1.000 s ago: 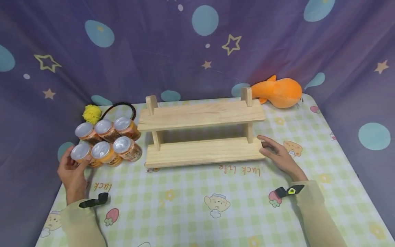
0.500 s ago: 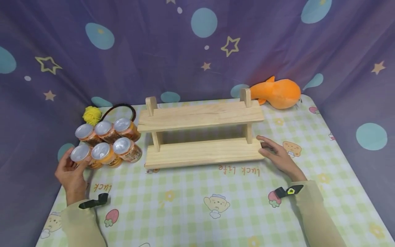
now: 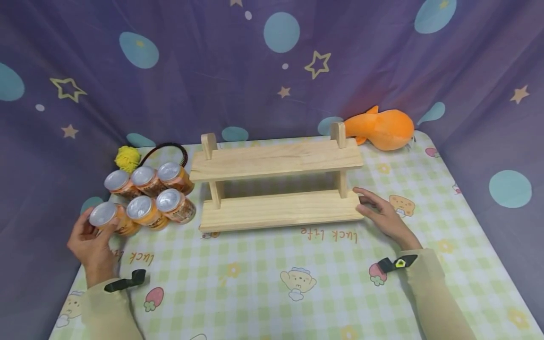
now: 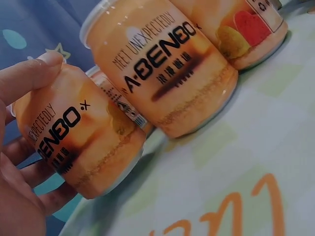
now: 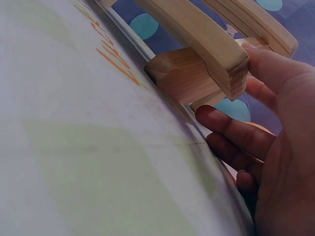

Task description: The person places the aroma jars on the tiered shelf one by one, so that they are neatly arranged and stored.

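At the table's left my left hand (image 3: 91,241) grips an orange can (image 3: 114,219) printed with black letters, the front-left one of a two-row group. In the left wrist view the thumb lies on the upper side of this can (image 4: 83,132), with fingers wrapped behind it. A gap separates it from the neighbouring can (image 4: 167,69). My right hand (image 3: 384,217) is at the right end of the two-tier wooden shelf (image 3: 280,208). In the right wrist view the thumb touches the end of the lower board (image 5: 211,49), while the other fingers bend loosely below.
Several more orange cans (image 3: 170,179) with silver lids stand left of the shelf. Behind them lie a yellow ball (image 3: 127,158) and a dark headband (image 3: 183,153). An orange plush toy (image 3: 386,128) sits at the back right. A checked cloth (image 3: 238,293) covers the table, with purple curtains (image 3: 238,61) around it.
My left hand has moved left with the front-left can, which now stands farther from its neighbour. The right hand stays at the shelf's end.
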Tool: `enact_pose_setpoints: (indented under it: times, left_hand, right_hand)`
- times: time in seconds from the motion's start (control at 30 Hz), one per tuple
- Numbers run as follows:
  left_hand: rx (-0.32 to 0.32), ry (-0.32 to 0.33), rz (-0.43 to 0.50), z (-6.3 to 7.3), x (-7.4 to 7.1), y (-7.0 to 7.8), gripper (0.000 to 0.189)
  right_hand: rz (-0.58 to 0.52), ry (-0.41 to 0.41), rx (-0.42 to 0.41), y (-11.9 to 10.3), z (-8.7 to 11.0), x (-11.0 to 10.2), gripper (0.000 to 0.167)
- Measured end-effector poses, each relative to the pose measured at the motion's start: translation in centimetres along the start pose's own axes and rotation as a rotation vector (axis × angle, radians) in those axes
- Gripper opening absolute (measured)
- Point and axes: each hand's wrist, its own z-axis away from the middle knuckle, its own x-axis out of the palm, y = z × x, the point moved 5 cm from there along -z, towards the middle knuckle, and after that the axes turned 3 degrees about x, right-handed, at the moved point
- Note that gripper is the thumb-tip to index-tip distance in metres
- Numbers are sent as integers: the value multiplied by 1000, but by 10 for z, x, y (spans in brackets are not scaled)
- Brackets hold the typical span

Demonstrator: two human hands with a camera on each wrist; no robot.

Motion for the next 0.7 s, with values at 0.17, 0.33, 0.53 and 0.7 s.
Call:
enact_pose_setpoints:
  times: [0.17, 0.33, 0.53, 0.7]
  left_hand:
    - [49, -1, 57, 0, 0, 11, 59]
    - [92, 5, 84, 1, 4, 28, 58]
    - [134, 27, 154, 2, 12, 54, 57]
    - [152, 32, 187, 3, 20, 71, 57]
  right_hand:
    - [-3, -2, -2, 0, 0, 0, 50]
    - [5, 4, -4, 0, 1, 0, 50]
    - [4, 5, -10, -1, 1, 0, 50]
    - [-3, 8, -14, -3, 1, 0, 50]
